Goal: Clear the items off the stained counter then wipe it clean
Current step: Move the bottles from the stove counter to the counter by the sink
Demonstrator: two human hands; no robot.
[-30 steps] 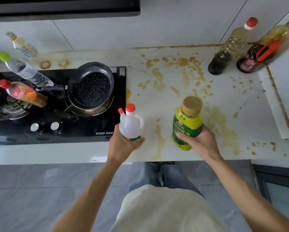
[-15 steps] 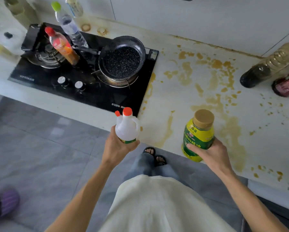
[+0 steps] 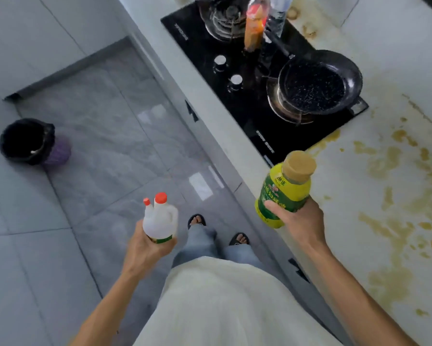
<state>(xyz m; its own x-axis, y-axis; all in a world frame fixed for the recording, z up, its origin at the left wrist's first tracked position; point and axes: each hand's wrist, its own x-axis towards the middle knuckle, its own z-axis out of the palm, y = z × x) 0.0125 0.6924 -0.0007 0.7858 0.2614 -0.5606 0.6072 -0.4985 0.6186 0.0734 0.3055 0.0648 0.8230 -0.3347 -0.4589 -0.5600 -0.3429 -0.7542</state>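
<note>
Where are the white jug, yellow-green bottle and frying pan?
white jug [image 3: 160, 218], head view, on its body.
yellow-green bottle [image 3: 283, 193], head view, on its label.
frying pan [image 3: 315, 87], head view, on its inside.

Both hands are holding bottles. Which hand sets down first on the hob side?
Probably right. The right hand grips the yellow-green bottle beside the black hob; the left hand holds the white red-capped jug over the floor.
</note>
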